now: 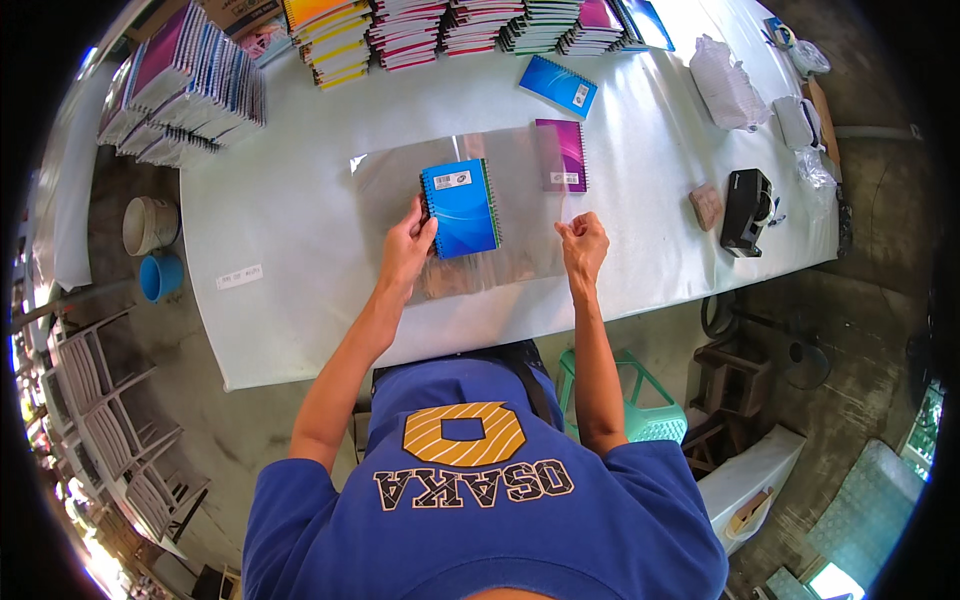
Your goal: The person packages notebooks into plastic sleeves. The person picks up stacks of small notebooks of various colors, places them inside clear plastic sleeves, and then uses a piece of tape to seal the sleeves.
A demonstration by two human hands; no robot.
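Observation:
A blue spiral notebook (pixel 462 212) with a white label lies over a clear plastic sheet (pixel 530 245) on the white-covered table. My left hand (pixel 408 238) grips the notebook by its left edge, thumb on the cover. Green coils show along its right side, so another notebook may lie beneath it. My right hand (pixel 585 243) is closed in a pinch at the sheet's right edge. Just beyond that hand lies a purple spiral notebook (pixel 565 152), its left part overlapped by the sheet. Farther back is another blue notebook (pixel 556 86), lying at a slant.
Stacks of spiral notebooks (pixel 408 35) line the table's far edge, with a larger pile (pixel 190 85) at far left. At right are a black tape dispenser (pixel 742 212), a brick-like block (pixel 704 206) and a bundle in white plastic (pixel 728 85). A paper strip (pixel 240 277) lies left.

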